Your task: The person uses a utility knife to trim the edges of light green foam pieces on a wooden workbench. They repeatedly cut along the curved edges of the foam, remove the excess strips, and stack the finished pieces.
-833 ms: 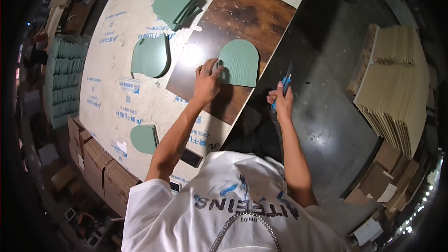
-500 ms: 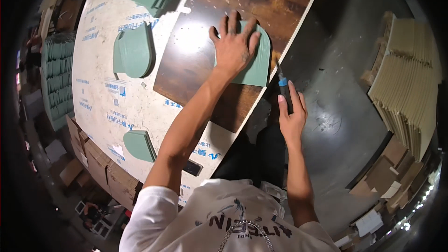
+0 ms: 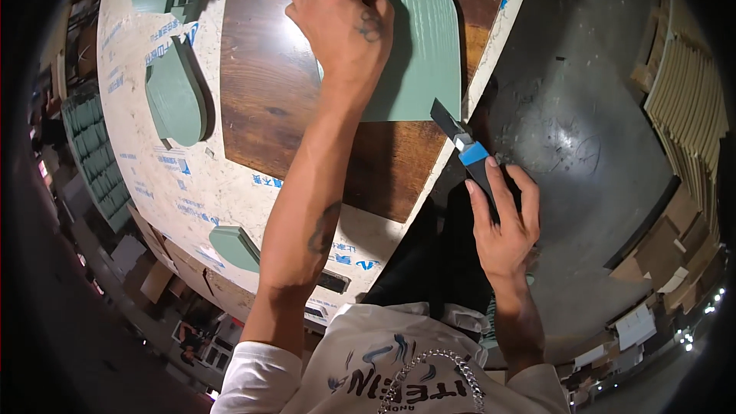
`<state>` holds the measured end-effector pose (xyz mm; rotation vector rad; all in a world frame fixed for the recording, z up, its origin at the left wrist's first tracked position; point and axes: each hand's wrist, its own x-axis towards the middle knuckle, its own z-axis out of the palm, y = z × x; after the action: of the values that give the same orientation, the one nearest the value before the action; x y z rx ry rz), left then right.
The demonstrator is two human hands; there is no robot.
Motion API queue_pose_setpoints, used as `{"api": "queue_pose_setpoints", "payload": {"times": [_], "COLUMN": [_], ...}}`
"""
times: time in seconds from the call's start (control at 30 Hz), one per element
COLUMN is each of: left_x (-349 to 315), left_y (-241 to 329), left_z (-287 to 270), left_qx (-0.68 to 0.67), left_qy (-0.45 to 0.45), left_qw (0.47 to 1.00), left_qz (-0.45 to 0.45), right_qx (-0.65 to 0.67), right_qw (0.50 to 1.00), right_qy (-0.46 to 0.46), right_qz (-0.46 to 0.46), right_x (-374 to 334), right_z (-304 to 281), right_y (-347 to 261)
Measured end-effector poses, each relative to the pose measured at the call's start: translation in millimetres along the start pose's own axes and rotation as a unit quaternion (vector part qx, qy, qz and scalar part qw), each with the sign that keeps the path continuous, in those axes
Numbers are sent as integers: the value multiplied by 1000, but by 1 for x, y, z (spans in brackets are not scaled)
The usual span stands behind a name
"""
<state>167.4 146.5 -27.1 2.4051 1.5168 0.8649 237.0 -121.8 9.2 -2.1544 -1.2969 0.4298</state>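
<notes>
A pale green panel [image 3: 418, 46] with a rounded far end and a straight near edge lies on a dark brown wood-grain board [image 3: 268, 119]. My left hand [image 3: 345, 19] is on the panel's left side, fingers bent around its far left part; the fingertips are partly hidden. In my right hand [image 3: 506, 222] is a utility knife [image 3: 479, 169] with a dark handle and blue collar. Its dark blade points up and left, the tip at the panel's near right corner. Whether the blade touches the panel, I cannot tell.
More green panels [image 3: 178, 96] lie left on the white, blue-printed table [image 3: 203, 199], with another pile [image 3: 234, 247] nearer me. A dark phone-like object [image 3: 333, 282] sits by my left forearm. Stacked pale boards [image 3: 690, 115] stand on the floor at right, green stacks [image 3: 96, 157] at far left.
The view has moved closer to the board. My left hand has gone from spread flat to bent fingers. The knife's blade has come from beside the table edge to the panel's near right corner.
</notes>
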Motion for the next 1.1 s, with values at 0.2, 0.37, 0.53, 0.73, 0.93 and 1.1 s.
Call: {"api": "queue_pose_setpoints", "payload": {"times": [0.2,0.37,0.53,0.73,0.93,1.1], "left_x": [-2,-2,-4,1,-31,-42], "left_y": [-8,-17,-11,-7,-1,1], "left_z": [-1,-3,-13,-14,-12,-6], "left_qx": [-31,-69,-38,-100,79,47], "left_qy": [14,-33,-32,-82,-60,-24], "left_qw": [999,997,998,991,989,995], "left_qz": [15,-4,45,-28,-114,-89], "right_qx": [-44,-67,-59,-8,-91,-139], "right_qw": [998,997,996,995,988,978], "right_qy": [36,15,18,40,2,-2], "right_qz": [-20,-45,-71,-90,-124,-158], "right_x": [-13,-10,28,99,80,86], "right_z": [2,1,7,14,-2,-5], "right_y": [11,14,17,17,18,29]}}
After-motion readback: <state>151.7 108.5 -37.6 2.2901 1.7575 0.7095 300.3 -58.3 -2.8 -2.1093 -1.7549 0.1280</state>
